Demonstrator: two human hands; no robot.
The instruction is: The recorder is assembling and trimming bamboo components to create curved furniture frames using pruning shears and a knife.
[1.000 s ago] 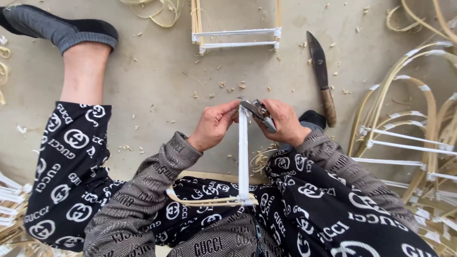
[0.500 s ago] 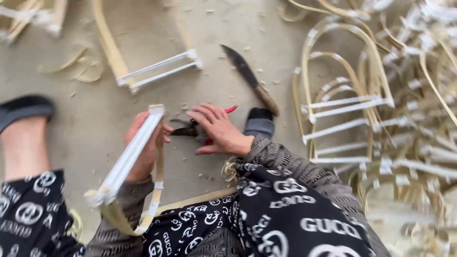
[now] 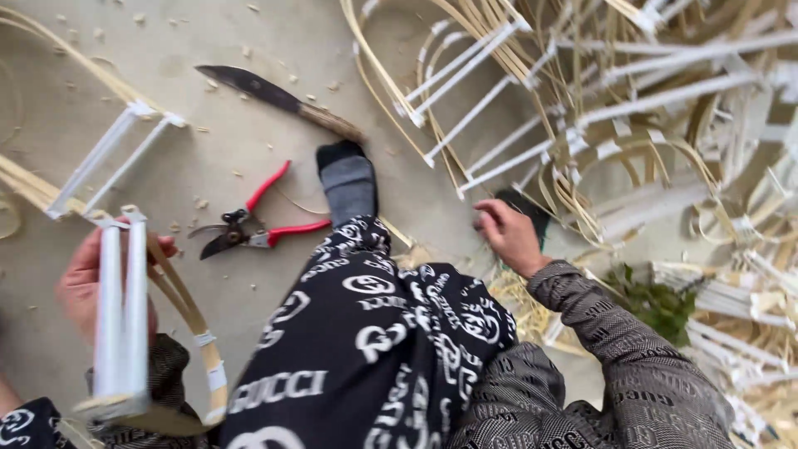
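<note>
One taped bamboo frame (image 3: 125, 333) gripped upright in left hand (image 3: 87, 283) at eight o'clock, pruning shears (image 3: 249, 229) laid down, right hand (image 3: 509, 235), fingers curled, reaching finished frames (image 3: 598, 125) at two o'clock.

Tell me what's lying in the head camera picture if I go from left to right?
left hand holding a white-wrapped cane frame → red-handled pruning shears → grey-socked foot → right hand → pile of cane frames
</note>
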